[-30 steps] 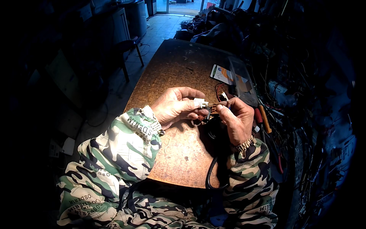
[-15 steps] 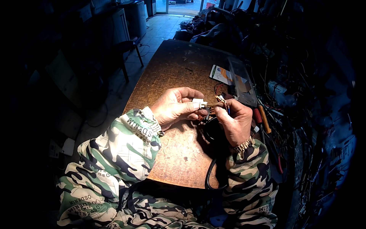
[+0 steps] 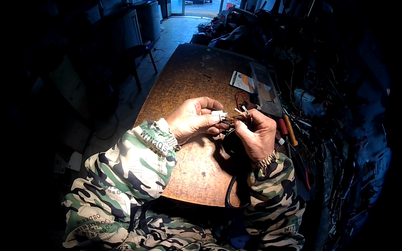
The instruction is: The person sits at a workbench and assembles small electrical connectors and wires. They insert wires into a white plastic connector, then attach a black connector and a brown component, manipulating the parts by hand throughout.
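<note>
Left hand (image 3: 194, 119) grips a small white connector (image 3: 218, 114) between thumb and fingers, over the right part of the brown tabletop (image 3: 188, 83). Right hand (image 3: 259, 131) is pinched narrow on thin wires (image 3: 230, 118) just right of the connector, with pale ends poking up beyond its fingertips. Whether the wire between the 2 hands is seated in the connector is too small to tell. Good handling here would probably mean using the left hand as a firm anchor, pinching the wire close to its end so it does not buckle, and holding it in line with the connector. The black cable (image 3: 228, 194) looping by the near edge is best left slack, lest it tug
</note>
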A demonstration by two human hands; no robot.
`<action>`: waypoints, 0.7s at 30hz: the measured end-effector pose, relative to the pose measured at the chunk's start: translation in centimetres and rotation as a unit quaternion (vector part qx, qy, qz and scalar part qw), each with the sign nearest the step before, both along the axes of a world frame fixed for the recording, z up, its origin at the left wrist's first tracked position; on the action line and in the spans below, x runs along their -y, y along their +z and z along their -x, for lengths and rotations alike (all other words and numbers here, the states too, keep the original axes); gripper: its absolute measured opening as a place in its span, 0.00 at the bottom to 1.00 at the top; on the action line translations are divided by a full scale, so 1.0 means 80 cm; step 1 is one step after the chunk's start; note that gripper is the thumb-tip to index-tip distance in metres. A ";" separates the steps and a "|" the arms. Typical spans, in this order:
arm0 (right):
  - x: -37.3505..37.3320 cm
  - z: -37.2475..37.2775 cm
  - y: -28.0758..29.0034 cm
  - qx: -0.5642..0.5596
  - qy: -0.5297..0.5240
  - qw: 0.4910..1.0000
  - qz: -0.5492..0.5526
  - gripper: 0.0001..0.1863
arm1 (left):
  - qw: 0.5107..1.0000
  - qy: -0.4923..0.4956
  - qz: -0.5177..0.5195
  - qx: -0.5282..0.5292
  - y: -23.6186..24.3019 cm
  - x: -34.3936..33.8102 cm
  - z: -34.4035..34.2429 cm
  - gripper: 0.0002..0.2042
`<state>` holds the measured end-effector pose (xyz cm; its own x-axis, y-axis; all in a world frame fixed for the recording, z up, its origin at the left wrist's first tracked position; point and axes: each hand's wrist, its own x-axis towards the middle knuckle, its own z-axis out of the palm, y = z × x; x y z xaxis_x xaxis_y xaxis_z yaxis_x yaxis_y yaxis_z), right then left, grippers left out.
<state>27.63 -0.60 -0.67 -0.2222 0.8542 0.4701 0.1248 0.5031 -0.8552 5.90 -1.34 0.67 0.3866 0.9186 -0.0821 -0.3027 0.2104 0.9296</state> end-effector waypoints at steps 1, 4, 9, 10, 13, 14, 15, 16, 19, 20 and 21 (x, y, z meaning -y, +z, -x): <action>0.000 0.000 0.000 0.002 -0.002 1.000 -0.004 0.04 | 1.000 -0.001 -0.001 -0.004 0.000 0.000 -0.001 0.18; -0.002 0.000 0.005 -0.033 0.029 0.998 0.047 0.04 | 1.000 0.004 -0.001 -0.009 0.001 0.000 -0.001 0.18; -0.008 -0.001 -0.007 -0.011 0.047 0.998 0.052 0.06 | 0.998 -0.012 -0.032 -0.048 -0.001 0.003 -0.002 0.17; -0.007 -0.002 -0.005 -0.011 0.047 0.997 0.054 0.06 | 0.998 -0.013 -0.035 -0.054 -0.002 0.002 -0.003 0.17; -0.004 0.000 -0.004 -0.026 0.062 0.995 0.074 0.06 | 0.998 -0.006 -0.037 -0.060 -0.001 0.004 -0.005 0.17; -0.004 0.001 -0.003 -0.032 0.061 0.995 0.076 0.06 | 0.998 -0.004 -0.038 -0.057 -0.002 0.003 -0.004 0.17; -0.003 0.003 -0.002 -0.038 0.060 0.994 0.078 0.06 | 0.998 -0.001 -0.038 -0.055 -0.005 0.002 -0.002 0.17; -0.002 0.005 -0.001 -0.044 0.060 0.994 0.079 0.06 | 0.998 0.001 -0.039 -0.053 -0.006 0.001 0.000 0.17; -0.003 0.008 -0.002 -0.114 0.064 0.985 0.114 0.06 | 0.997 0.010 -0.025 -0.074 0.001 0.002 -0.003 0.17; -0.004 0.006 -0.002 -0.102 0.070 0.985 0.122 0.06 | 0.997 0.005 -0.029 -0.071 0.002 0.003 -0.003 0.17; -0.005 0.003 -0.001 -0.090 0.076 0.985 0.130 0.05 | 0.997 0.000 -0.033 -0.069 0.003 0.004 -0.004 0.17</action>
